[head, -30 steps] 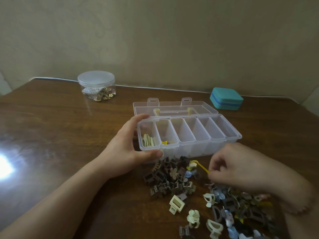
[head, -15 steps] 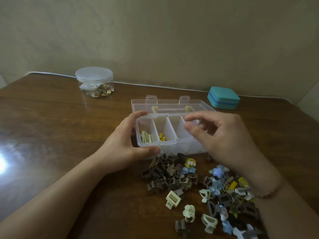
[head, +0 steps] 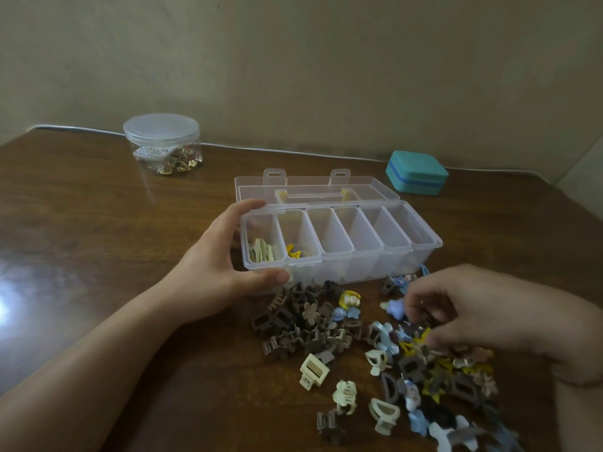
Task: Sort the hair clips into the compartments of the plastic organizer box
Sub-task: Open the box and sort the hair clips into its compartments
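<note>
Organizer box (head: 342, 252), clear plastic, lid folded back, on wooden table (head: 98, 223): my left hand (head: 222, 275) grips its left end, thumb on the front wall. Leftmost compartment: cream clips (head: 261, 254); second: yellow clips (head: 293, 252). Loose hair clips (head: 313, 324) heaped in front. My right hand (head: 483, 318), fingers curled down into the heap; whether they pinch a clip, I cannot tell.

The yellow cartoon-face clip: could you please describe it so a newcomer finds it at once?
Start at the clear organizer box. Just in front of its near wall, at the right edge of the brown clip pile, lies the yellow clip. It alone has a pale cartoon face.
</note>
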Demonstrator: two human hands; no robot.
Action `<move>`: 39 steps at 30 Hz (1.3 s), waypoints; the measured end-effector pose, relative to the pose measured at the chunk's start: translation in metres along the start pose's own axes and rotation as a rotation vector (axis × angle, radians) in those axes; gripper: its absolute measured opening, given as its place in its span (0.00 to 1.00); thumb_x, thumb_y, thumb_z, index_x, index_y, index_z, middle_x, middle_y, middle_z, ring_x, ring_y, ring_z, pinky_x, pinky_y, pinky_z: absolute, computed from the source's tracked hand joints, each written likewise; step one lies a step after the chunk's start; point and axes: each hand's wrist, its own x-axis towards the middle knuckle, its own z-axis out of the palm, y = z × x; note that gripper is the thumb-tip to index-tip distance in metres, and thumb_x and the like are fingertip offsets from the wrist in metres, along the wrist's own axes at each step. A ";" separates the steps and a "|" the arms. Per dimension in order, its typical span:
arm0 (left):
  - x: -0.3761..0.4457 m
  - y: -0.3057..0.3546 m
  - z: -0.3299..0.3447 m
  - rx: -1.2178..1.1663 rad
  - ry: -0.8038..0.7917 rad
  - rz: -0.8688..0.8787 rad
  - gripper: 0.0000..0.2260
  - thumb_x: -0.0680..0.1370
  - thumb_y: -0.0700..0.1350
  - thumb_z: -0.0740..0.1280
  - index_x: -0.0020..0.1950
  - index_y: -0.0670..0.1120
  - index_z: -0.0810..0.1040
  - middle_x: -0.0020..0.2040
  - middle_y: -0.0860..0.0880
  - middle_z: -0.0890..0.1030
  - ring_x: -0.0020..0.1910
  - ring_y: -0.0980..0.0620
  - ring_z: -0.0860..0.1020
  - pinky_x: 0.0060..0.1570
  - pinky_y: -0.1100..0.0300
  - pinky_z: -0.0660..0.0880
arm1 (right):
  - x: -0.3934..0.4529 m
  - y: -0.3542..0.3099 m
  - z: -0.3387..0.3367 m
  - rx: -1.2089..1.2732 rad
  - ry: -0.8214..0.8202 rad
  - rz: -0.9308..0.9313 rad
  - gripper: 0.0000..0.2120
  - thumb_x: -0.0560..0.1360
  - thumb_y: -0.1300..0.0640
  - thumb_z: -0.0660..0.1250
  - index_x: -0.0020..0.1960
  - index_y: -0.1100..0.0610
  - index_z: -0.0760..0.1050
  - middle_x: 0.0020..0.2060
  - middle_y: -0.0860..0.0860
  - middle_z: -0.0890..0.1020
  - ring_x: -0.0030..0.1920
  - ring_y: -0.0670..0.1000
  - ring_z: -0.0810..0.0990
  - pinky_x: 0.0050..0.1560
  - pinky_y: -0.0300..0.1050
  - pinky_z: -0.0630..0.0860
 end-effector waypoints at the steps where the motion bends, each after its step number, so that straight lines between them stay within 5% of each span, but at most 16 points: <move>1: 0.000 0.000 0.000 0.000 -0.002 0.000 0.45 0.57 0.69 0.74 0.71 0.69 0.60 0.70 0.61 0.68 0.62 0.60 0.74 0.58 0.58 0.74 | 0.002 -0.002 0.001 -0.032 0.035 0.003 0.10 0.68 0.50 0.76 0.43 0.39 0.76 0.37 0.46 0.77 0.36 0.44 0.77 0.36 0.42 0.76; 10: 0.001 0.000 0.000 -0.013 -0.003 0.003 0.44 0.58 0.69 0.74 0.70 0.70 0.60 0.69 0.62 0.68 0.62 0.60 0.74 0.57 0.59 0.74 | 0.004 -0.002 0.003 -0.148 0.120 -0.032 0.06 0.71 0.45 0.72 0.42 0.41 0.74 0.43 0.39 0.75 0.44 0.40 0.74 0.46 0.44 0.75; 14: 0.001 -0.001 0.000 -0.016 -0.002 0.006 0.44 0.58 0.68 0.74 0.71 0.69 0.60 0.69 0.63 0.68 0.61 0.61 0.75 0.57 0.59 0.75 | 0.005 0.001 0.000 -0.035 0.203 -0.059 0.07 0.72 0.50 0.72 0.38 0.43 0.75 0.38 0.42 0.79 0.38 0.40 0.77 0.39 0.40 0.75; 18: 0.001 -0.001 0.000 0.000 0.000 0.012 0.44 0.58 0.68 0.74 0.72 0.69 0.60 0.70 0.63 0.67 0.63 0.63 0.72 0.57 0.63 0.72 | 0.005 -0.003 0.001 0.013 0.132 -0.063 0.09 0.69 0.48 0.75 0.45 0.42 0.77 0.40 0.43 0.81 0.38 0.35 0.77 0.33 0.34 0.73; 21: 0.001 -0.002 0.000 -0.003 0.001 0.010 0.44 0.58 0.68 0.74 0.71 0.69 0.60 0.71 0.62 0.67 0.65 0.59 0.72 0.62 0.55 0.74 | 0.008 -0.006 0.005 -0.031 0.134 -0.053 0.10 0.68 0.47 0.76 0.45 0.40 0.76 0.40 0.41 0.81 0.40 0.34 0.76 0.35 0.36 0.73; 31: 0.002 -0.004 0.000 0.016 0.007 0.033 0.45 0.60 0.67 0.75 0.73 0.66 0.59 0.71 0.61 0.68 0.68 0.58 0.69 0.65 0.54 0.72 | 0.004 -0.023 0.009 -0.225 0.194 0.005 0.10 0.76 0.51 0.64 0.54 0.36 0.69 0.38 0.44 0.79 0.37 0.43 0.77 0.34 0.38 0.74; 39: 0.001 -0.002 -0.001 0.064 0.010 0.051 0.44 0.63 0.64 0.77 0.75 0.63 0.59 0.68 0.64 0.66 0.68 0.60 0.67 0.65 0.55 0.69 | 0.009 -0.049 0.030 -0.513 0.311 0.066 0.11 0.78 0.56 0.56 0.58 0.45 0.62 0.41 0.46 0.76 0.41 0.48 0.77 0.37 0.44 0.74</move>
